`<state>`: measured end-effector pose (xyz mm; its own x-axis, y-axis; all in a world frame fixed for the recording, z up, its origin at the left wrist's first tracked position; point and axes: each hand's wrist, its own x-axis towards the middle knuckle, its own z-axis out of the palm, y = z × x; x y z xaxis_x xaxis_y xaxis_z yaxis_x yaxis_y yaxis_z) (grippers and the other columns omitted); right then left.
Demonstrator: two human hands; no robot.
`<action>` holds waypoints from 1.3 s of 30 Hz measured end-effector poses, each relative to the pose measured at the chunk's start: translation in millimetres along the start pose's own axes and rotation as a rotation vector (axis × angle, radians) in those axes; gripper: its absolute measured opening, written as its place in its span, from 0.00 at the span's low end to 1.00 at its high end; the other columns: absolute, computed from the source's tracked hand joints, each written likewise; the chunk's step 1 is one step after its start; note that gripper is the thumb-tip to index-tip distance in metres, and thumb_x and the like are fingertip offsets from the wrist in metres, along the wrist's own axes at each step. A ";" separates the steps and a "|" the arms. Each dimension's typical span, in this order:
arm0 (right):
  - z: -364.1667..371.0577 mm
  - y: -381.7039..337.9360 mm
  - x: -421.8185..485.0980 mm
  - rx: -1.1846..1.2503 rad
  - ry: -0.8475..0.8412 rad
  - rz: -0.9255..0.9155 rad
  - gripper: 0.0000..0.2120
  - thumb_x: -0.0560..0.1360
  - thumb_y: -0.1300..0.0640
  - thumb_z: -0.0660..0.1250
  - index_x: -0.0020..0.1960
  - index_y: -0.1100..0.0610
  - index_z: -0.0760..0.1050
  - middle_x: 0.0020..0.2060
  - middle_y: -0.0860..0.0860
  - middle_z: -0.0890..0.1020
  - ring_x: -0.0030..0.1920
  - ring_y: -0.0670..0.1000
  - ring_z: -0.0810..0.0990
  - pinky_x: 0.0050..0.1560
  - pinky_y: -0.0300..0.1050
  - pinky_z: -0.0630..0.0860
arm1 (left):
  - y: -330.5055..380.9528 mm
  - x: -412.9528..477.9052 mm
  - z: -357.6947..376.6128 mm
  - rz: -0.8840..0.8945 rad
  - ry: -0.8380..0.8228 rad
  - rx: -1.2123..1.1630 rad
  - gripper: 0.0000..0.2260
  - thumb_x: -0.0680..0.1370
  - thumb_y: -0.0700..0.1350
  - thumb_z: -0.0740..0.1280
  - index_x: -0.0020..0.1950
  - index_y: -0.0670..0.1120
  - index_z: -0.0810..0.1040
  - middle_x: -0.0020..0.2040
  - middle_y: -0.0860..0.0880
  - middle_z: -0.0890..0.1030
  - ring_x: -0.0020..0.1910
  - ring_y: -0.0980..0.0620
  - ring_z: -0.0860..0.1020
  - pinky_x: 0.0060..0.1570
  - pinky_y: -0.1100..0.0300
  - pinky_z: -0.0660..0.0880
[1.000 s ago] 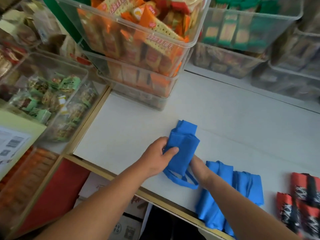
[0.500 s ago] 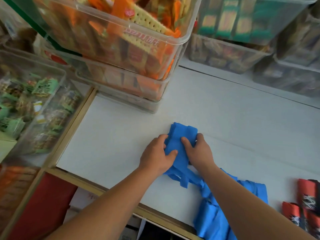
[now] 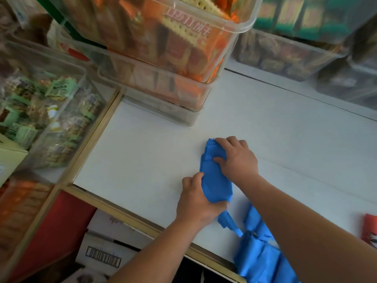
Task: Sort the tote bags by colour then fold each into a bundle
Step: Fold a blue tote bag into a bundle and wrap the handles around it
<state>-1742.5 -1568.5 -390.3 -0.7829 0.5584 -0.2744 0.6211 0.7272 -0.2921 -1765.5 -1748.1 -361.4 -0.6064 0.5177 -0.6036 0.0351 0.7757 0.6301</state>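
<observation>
**Both hands clamp a blue tote bag mid-fold on a shop counter**

A person's two bare forearms reach in from the lower edge of the head view, over a white counter (image 3: 142, 160) with a pale wooden rim. Between the hands lies a blue tote bag (image 3: 215, 180), folded into a narrow strip that runs away from the person.

The left hand (image 3: 199, 203) grips the near end of the strip. Its thumb lies along the left edge of the cloth and its fingers curl round underneath. The right hand (image 3: 237, 160) sits on the far end, wrist raised. Its bent fingers hook over the top edge of the fold and its thumb digs into the cloth from the near side, so the fabric is pinched between them.

A blue handle strap (image 3: 229, 222) trails from under the left hand toward the counter's near edge. Just beside it, under the right forearm, a pile of blue tote bags (image 3: 263, 260) hangs partly over the rim. A red bundle (image 3: 370, 229) shows at the far right edge, well apart from the blue ones.

Behind the hands stand stacked clear bins of orange biscuit packets (image 3: 163, 43). A bin of green-wrapped snacks (image 3: 42, 103) sits to the left. Below the counter is a cardboard box with a barcode label (image 3: 104, 256).
</observation>
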 end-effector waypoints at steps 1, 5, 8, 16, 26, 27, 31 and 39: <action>1.4 0.1 -1.3 -0.024 0.007 0.003 0.26 0.79 0.46 0.67 0.75 0.42 0.65 0.65 0.45 0.73 0.62 0.54 0.71 0.47 0.49 0.74 | -1.4 -0.7 2.5 -0.002 -0.002 -0.018 0.41 0.65 0.58 0.78 0.73 0.60 0.61 0.62 0.59 0.62 0.57 0.57 0.73 0.54 0.61 0.76; 13.0 -10.2 -13.8 -0.153 0.023 0.053 0.32 0.79 0.48 0.63 0.79 0.44 0.54 0.75 0.52 0.62 0.69 0.57 0.67 0.62 0.53 0.68 | -20.7 -5.4 -7.4 0.092 -0.080 0.044 0.35 0.75 0.39 0.71 0.79 0.56 0.63 0.69 0.58 0.70 0.66 0.56 0.74 0.65 0.59 0.74; 20.6 -31.9 -14.1 -0.018 -0.089 0.247 0.37 0.76 0.49 0.58 0.81 0.46 0.47 0.80 0.57 0.45 0.80 0.59 0.48 0.74 0.59 0.56 | -34.4 -14.8 -25.1 0.097 -0.137 -0.053 0.30 0.77 0.35 0.65 0.73 0.62 0.70 0.60 0.60 0.81 0.57 0.60 0.81 0.59 0.57 0.79; 49.7 -28.8 -25.9 0.009 0.070 0.194 0.39 0.78 0.26 0.45 0.82 0.46 0.46 0.81 0.58 0.44 0.81 0.59 0.39 0.78 0.64 0.36 | -73.1 -18.0 -61.7 -0.031 -0.068 -0.173 0.23 0.79 0.35 0.67 0.71 0.52 0.75 0.50 0.52 0.83 0.49 0.59 0.82 0.51 0.67 0.78; 52.1 -15.2 -20.2 0.081 0.200 0.146 0.32 0.79 0.28 0.52 0.75 0.46 0.62 0.75 0.51 0.61 0.80 0.53 0.51 0.80 0.59 0.39 | -72.1 3.6 -106.3 0.128 0.130 -0.251 0.14 0.77 0.39 0.74 0.59 0.54 0.82 0.52 0.52 0.82 0.49 0.61 0.81 0.51 0.71 0.75; 52.6 -14.6 -20.0 0.087 0.201 0.145 0.32 0.78 0.27 0.52 0.75 0.46 0.62 0.75 0.51 0.61 0.80 0.52 0.51 0.80 0.58 0.38 | -71.2 10.4 -108.9 0.218 0.143 -0.174 0.14 0.77 0.37 0.73 0.58 0.53 0.82 0.51 0.55 0.81 0.51 0.61 0.80 0.52 0.72 0.73; 54.7 -7.8 -14.8 0.103 0.255 0.135 0.30 0.78 0.28 0.55 0.70 0.47 0.67 0.70 0.50 0.67 0.78 0.53 0.58 0.79 0.59 0.44 | -63.8 31.5 -120.4 0.469 0.115 0.158 0.19 0.77 0.33 0.70 0.64 0.50 0.81 0.63 0.56 0.78 0.67 0.57 0.74 0.66 0.58 0.73; 62.7 -3.2 -6.5 0.078 0.380 0.102 0.28 0.78 0.30 0.58 0.64 0.50 0.72 0.61 0.51 0.72 0.67 0.57 0.69 0.74 0.61 0.58 | -45.5 -12.5 -38.0 0.919 -0.010 0.890 0.28 0.84 0.55 0.56 0.83 0.45 0.59 0.84 0.48 0.52 0.83 0.49 0.45 0.80 0.45 0.45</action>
<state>-1737.1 -1599.5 -445.0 -0.6655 0.7448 0.0486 0.6861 0.6360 -0.3532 -1789.7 -1803.5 -364.0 -0.0704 0.9892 -0.1286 0.9559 0.1038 0.2749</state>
